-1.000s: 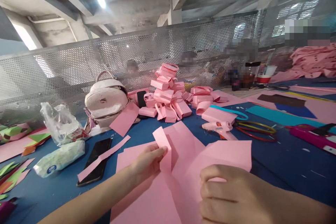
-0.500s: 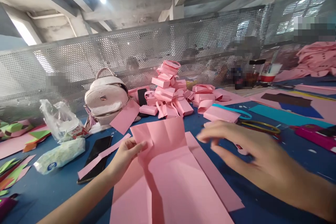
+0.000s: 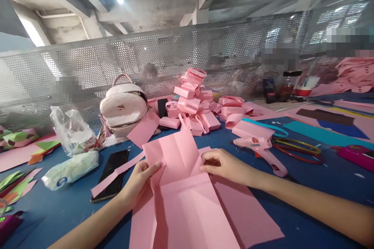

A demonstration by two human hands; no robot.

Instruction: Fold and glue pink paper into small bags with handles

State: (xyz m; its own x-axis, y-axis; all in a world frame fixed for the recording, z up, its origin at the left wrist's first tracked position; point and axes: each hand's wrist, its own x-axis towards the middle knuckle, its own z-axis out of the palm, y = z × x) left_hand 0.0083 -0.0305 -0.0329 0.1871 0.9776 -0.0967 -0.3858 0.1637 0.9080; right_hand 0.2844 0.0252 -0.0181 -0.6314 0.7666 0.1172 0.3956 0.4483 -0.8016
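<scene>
A creased sheet of pink paper (image 3: 189, 202) lies in front of me, its far end folded and raised. My left hand (image 3: 143, 177) pinches that end at its left side, thumb on top. At the right side of the raised end, my right hand (image 3: 220, 165) has its thumb and fingers closed on the paper's edge. Under the creased sheet, further pink paper (image 3: 254, 218) sticks out to the right. A pink glue gun (image 3: 261, 149) rests on the blue table just beyond my right hand. Close to my left hand, a pink strip (image 3: 117, 173) lies across a black phone (image 3: 109, 184).
Folded pink paper boxes (image 3: 189, 103) are heaped at the back, beside a white backpack (image 3: 124, 107). Plastic bags (image 3: 71, 169) lie at the left. Scissors (image 3: 298, 149) and a magenta tool (image 3: 358, 157) are at the right. A perforated metal screen (image 3: 117, 58) stands behind the table.
My right hand has come in from the right, over the glue gun, and closed on the raised paper's right edge. My left hand keeps its pinch.
</scene>
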